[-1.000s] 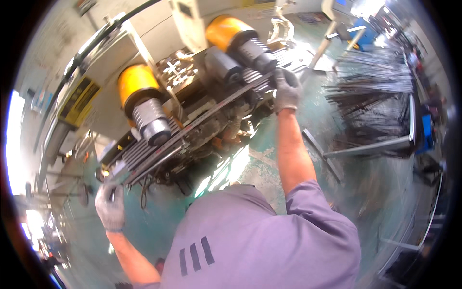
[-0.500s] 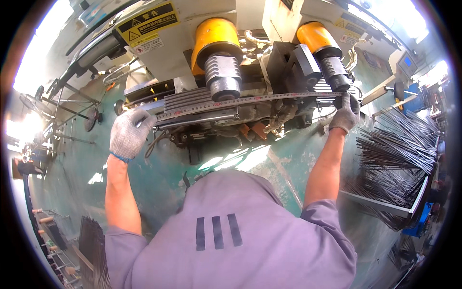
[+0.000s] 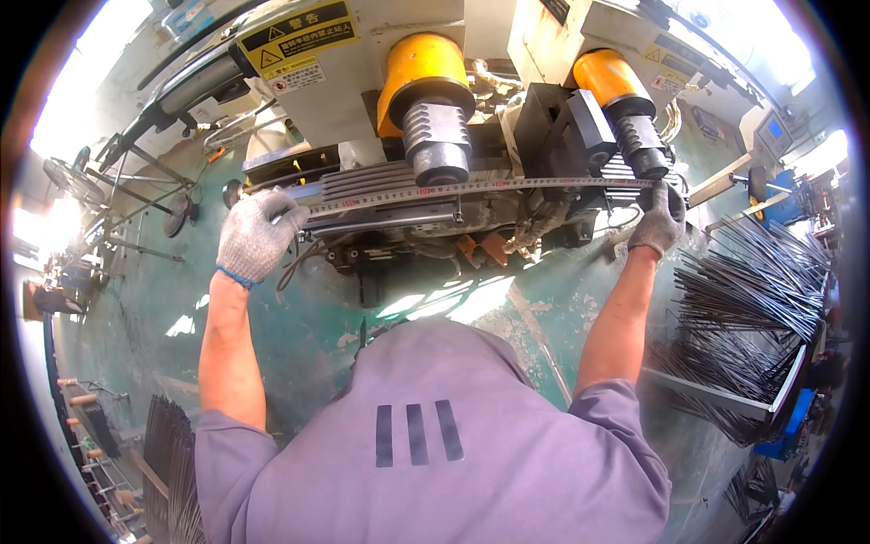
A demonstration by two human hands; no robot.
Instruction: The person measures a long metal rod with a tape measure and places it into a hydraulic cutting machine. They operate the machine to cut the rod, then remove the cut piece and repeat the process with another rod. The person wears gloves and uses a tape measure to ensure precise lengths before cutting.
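Observation:
A tape measure (image 3: 526, 184) is pulled out as a long pale blade between my gloved hands, across the front of the machine. My left hand (image 3: 257, 238), in a grey knit glove with a blue cuff edge, pinches its left end near a bundle of grey metal rods (image 3: 367, 184). At the right end my right hand (image 3: 661, 225), gloved too, is closed around the tape with the thumb up; a dark shape there is partly hidden by the fingers. Above the blade hang two ridged steel heads, the left one (image 3: 438, 140) and the right one (image 3: 642, 145).
Yellow cylinders (image 3: 426, 63) top the steel heads. A dark steel block (image 3: 566, 131) stands between them. On the right, a metal bin (image 3: 716, 392) holds many thin dark rods (image 3: 752, 295). More rods (image 3: 172, 453) stand at lower left. A wheeled frame (image 3: 136, 204) is on the left.
The machine and both hands sit slightly further right in the picture. Both hands still hold the tape stretched, with little change in grip.

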